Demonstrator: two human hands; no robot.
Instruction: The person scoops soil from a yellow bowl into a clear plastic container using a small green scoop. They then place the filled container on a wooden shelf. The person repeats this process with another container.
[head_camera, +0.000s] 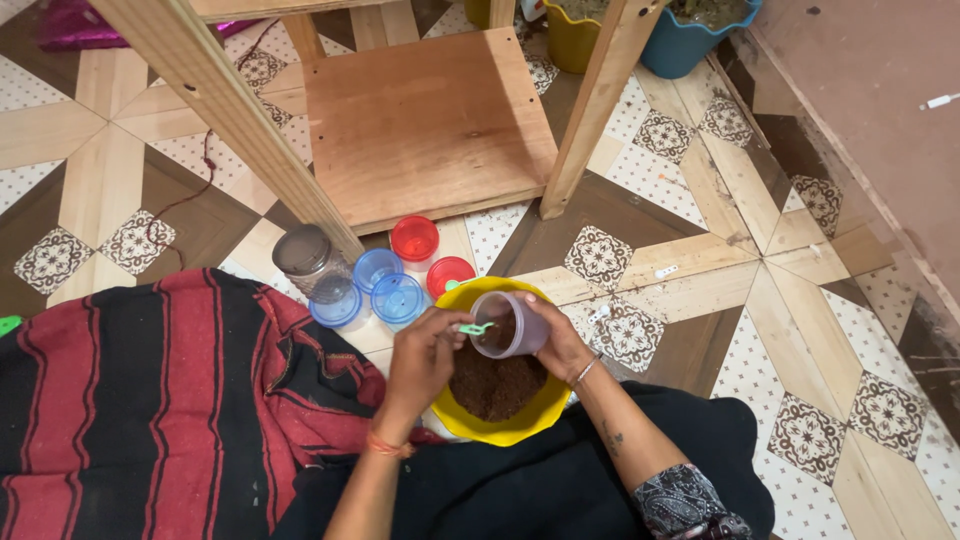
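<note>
A yellow bowl (530, 416) with dark brown soil sits on the floor in front of me. My right hand (556, 338) holds a small clear plastic jar (508, 325), tilted on its side above the bowl, with some soil inside. My left hand (418, 360) grips a small green spoon (474, 328) with its tip at the jar's mouth.
Beside the bowl stand a clear jar with a grey lid (305, 256), three blue-lidded jars (382, 288) and two red-lidded jars (425, 252). A wooden shelf frame (430, 120) rises ahead, with yellow and blue pots (690, 40) behind it. A red and black striped cloth (150, 400) lies at left.
</note>
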